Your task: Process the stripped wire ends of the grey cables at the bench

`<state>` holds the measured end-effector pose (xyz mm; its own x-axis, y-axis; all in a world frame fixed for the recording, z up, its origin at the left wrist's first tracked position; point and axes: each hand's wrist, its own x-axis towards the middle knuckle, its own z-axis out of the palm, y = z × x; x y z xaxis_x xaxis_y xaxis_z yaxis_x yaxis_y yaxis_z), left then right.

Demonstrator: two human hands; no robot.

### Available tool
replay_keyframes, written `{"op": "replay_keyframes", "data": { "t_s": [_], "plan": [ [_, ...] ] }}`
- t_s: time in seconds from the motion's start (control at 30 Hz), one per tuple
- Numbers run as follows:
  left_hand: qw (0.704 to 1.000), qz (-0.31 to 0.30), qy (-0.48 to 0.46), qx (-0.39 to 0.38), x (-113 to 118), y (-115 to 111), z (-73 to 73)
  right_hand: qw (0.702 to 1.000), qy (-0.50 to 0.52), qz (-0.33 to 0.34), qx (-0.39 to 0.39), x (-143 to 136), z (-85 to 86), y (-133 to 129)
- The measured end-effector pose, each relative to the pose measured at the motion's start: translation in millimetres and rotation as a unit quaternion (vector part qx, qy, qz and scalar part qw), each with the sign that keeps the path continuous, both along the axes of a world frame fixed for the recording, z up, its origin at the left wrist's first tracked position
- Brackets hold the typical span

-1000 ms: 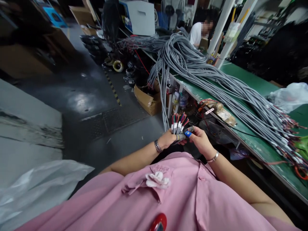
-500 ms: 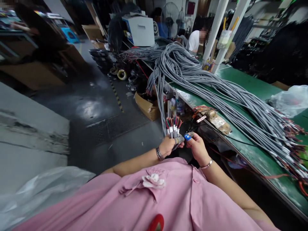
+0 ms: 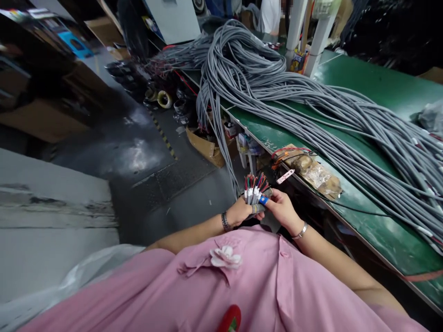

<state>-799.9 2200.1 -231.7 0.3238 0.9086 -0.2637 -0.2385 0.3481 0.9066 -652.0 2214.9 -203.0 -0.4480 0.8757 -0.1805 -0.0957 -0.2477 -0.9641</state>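
My left hand [image 3: 241,210] is wrapped round a bundle of grey cables [image 3: 252,196] whose ends point up, with white bands and fanned red, green and black wires. Grey coverings show on some fingers. My right hand [image 3: 281,207] is pinched at the right side of the bundle, with blue tape round the thumb; what lies between its fingertips is too small to tell. From the bundle, grey cables run up to a long heap of grey cable [image 3: 249,87] on the green table [image 3: 374,74].
A wrapped brown lump [image 3: 316,173] and a pinkish-white strip [image 3: 285,176] lie at the table's near edge. Below it stands an open cardboard box [image 3: 204,145]. A grey block [image 3: 51,198] is at left. A co-worker's white sleeve [image 3: 270,16] shows behind the table.
My right hand has moved left, from just beside the bundle to its wire ends. My left hand still grips the bundle. The view has tilted down, so the table appears larger and nearer.
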Motion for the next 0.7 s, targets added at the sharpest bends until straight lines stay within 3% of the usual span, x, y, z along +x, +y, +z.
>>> {"op": "replay_keyframes", "data": {
  "t_s": [0.17,0.3,0.47,0.7],
  "plan": [
    [0.994,0.095,-0.038,-0.032,-8,8,-5.0,0.994,-0.053,-0.100,-0.003,-4,-12.1,14],
    [0.984,0.155,-0.070,-0.058,-14,13,-5.0,0.995,-0.047,-0.089,-0.010,-5,-15.6,16],
    [0.982,0.166,-0.076,-0.058,-14,14,-8.9,0.994,-0.068,-0.073,0.036,-4,-9.3,16],
    [0.989,0.139,-0.040,-0.035,-4,11,-17.5,0.995,-0.068,-0.064,0.025,-9,5.0,17]
  ]
}}
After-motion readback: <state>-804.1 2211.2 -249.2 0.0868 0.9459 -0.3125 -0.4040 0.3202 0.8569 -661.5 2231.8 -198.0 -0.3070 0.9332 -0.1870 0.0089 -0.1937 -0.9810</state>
